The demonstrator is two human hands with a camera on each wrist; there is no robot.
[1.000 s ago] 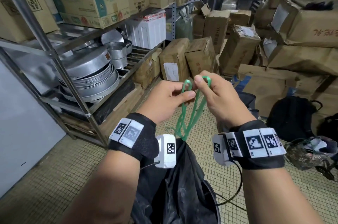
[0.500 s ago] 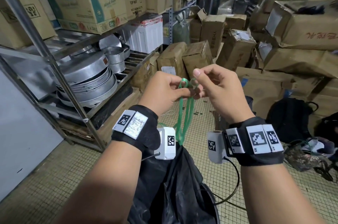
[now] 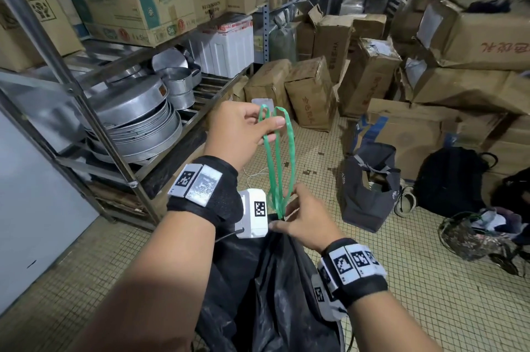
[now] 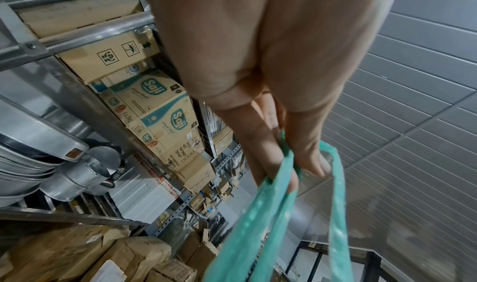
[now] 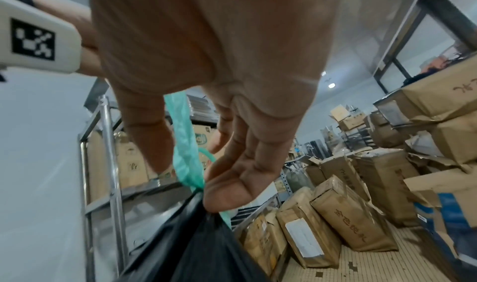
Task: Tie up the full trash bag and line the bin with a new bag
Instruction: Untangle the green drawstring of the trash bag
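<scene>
The left hand (image 3: 241, 133) pinches the top of the green drawstring loops (image 3: 279, 156) between thumb and fingers and holds them up. The right hand (image 3: 304, 222) grips the gathered neck of the black trash bag (image 3: 275, 294), just where the green strings come out. The bag hangs near the person, with a metal shelf (image 3: 86, 99) of pans at the left and cardboard boxes (image 3: 372, 73) far behind.

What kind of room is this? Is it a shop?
Probably a storeroom, perhaps for a kitchen. Cardboard boxes are piled high on the floor, and a metal shelf rack holds stacked metal pans and more cartons.
</scene>
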